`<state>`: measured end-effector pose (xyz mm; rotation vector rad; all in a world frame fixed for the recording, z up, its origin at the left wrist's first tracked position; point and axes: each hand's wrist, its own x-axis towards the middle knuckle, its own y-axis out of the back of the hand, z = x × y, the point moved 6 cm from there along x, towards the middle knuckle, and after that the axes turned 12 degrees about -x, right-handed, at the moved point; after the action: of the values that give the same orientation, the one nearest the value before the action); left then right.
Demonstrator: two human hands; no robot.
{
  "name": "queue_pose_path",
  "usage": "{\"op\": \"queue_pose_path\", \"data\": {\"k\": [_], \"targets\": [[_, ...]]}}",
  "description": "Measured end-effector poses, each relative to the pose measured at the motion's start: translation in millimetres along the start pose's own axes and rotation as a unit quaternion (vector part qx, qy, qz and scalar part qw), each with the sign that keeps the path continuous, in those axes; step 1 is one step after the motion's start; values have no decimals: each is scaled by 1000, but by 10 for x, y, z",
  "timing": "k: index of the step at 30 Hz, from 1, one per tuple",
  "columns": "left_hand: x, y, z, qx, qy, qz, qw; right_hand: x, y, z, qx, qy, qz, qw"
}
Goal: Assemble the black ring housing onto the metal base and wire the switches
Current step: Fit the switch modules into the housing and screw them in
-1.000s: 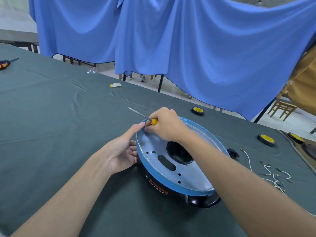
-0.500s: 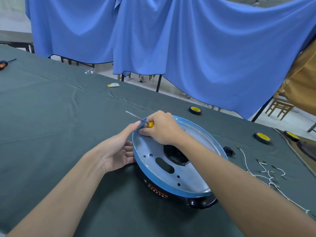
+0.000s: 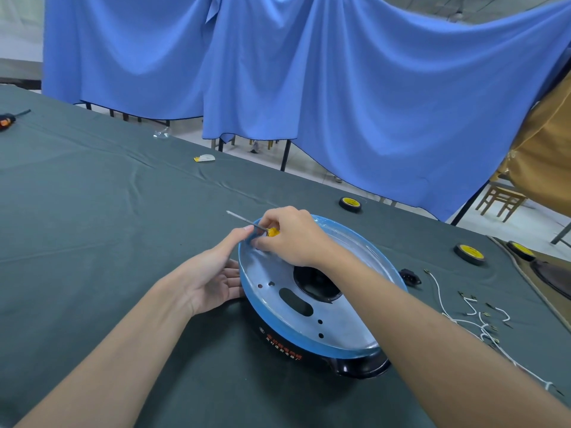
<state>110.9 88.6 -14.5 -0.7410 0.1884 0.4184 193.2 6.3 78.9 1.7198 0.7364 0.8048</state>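
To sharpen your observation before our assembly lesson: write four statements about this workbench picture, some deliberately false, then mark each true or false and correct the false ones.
1. The right hand holds a yellow-handled screwdriver. True.
2. The left hand is lifted clear of the metal base. False: it rests against the base's left edge.
3. White wires lie on the dark cloth to the right of the base. True.
4. The base has no openings. False: it shows a round opening, a slot and small holes.
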Motion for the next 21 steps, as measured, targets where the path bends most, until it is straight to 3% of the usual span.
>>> {"op": "queue_pose_path", "data": {"k": [21], "targets": [[5,13,-12,5,-7,0,1000,-7,-50,-11,-34,14,-5,999]]}}
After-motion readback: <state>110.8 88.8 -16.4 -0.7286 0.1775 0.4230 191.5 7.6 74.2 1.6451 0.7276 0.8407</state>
